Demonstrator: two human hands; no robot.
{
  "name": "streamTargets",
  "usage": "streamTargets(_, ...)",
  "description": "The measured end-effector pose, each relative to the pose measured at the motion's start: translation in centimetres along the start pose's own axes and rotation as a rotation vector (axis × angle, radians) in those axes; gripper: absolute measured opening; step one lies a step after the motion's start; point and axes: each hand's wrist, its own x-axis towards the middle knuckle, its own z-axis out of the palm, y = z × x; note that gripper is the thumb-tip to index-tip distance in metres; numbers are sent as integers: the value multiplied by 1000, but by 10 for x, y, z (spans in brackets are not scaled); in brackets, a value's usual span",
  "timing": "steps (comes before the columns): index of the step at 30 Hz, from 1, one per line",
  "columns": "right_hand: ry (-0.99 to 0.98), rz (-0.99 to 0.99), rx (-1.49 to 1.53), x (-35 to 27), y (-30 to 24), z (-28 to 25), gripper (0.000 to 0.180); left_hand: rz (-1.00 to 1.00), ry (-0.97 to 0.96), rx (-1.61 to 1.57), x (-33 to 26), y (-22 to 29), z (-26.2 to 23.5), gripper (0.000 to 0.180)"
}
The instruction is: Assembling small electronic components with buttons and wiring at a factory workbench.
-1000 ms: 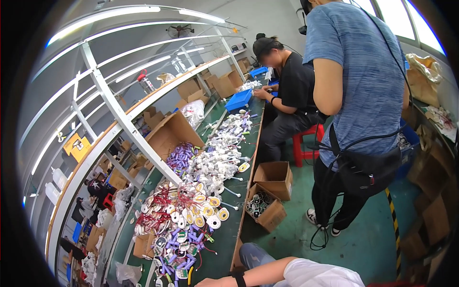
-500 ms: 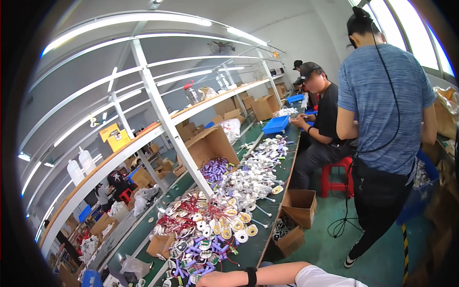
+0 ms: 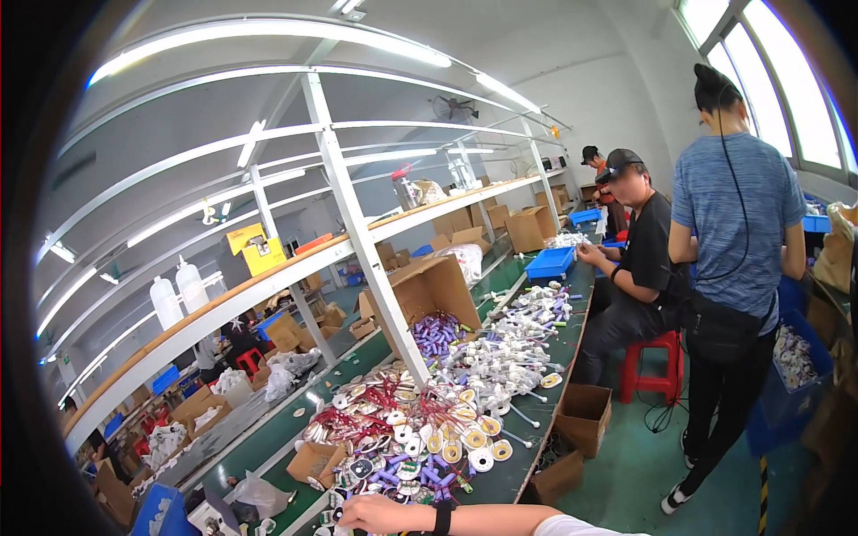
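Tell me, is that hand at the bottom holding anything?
It cannot be told. The hand with the black wristband rests among small parts at the edge of the green bench, its fingers cut off by the picture's edge.

A long bench (image 3: 527,464) runs from six o'clock up toward one o'clock, with a pile of small parts (image 3: 420,429) on it just above a hand (image 3: 375,514) at six and an open carton (image 3: 429,290) behind the pile at the frame's centre. A shelf (image 3: 268,281) on posts stands over the bench toward ten o'clock, two bottles (image 3: 179,295) on it at nine and boxes (image 3: 496,219) at twelve. Right of the bench, cartons (image 3: 581,420) sit on the floor at five, a seated person (image 3: 639,268) on a stool (image 3: 652,366) at two, and a standing person (image 3: 733,259) at three.
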Motion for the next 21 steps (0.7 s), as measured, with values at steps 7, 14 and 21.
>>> streamTargets(7,149,28,40,20,39,37,13,-347,31,249,-16,45,23,53)
streamTargets(14,159,83,-9,31,63,56,15,-21,1,245,-21,-100,1,29)
streamTargets(21,24,43,-257,3,86,109,9,-530,16,-591,-40,-62,23,15)
